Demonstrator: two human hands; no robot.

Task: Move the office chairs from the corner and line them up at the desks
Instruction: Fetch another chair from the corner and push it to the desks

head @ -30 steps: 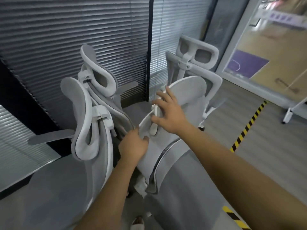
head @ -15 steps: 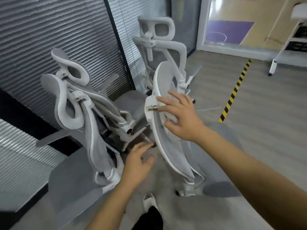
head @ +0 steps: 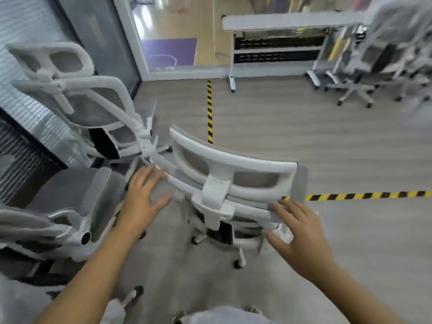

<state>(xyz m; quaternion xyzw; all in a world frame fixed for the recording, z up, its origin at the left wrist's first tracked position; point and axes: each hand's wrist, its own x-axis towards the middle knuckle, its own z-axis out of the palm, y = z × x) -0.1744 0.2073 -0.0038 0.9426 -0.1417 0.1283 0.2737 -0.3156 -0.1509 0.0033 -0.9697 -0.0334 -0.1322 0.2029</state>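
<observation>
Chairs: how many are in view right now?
4: middle chair, upper-left chair, lower-left chair, far-right chair by the desk. Blur may hide more at both edges.

Left hand [head: 142,197], right hand [head: 298,230] — behind chair [head: 233,170]

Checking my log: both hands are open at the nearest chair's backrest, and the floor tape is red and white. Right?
No: the head view shows the floor tape is yellow and black. The left hand and right hand are open at the nearest chair's backrest.
</observation>
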